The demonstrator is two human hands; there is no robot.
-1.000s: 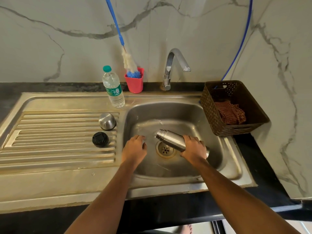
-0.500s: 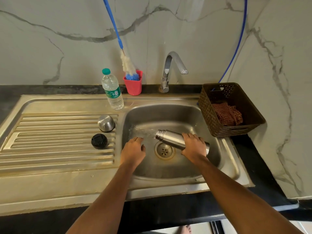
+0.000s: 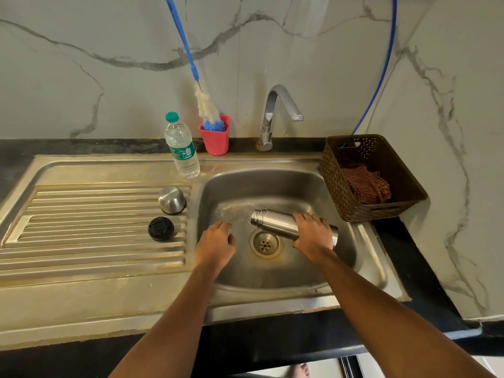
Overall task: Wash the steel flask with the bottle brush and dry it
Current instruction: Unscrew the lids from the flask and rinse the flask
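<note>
Steel flask (image 3: 275,222) held near-horizontal over sink (image 3: 371,271), above drain, clasped around rear body by right hand (image 3: 312,234); open mouth pointing left, water spilling out. Left hand (image 3: 216,242) loosely curled, empty, just beside the mouth, not touching. Bottle brush (image 3: 207,110) standing in red cup (image 3: 216,140) at back wall, well apart.

Dim, warm light; sink (image 3: 272,186) glints softly; edges bow, perhaps slightly blurred.

Your way over the ribbed drainboard (image 3: 81,241) is open except the steel cap (image 3: 172,199) and black lid (image 3: 161,228) near the basin (image 3: 272,184).
</note>
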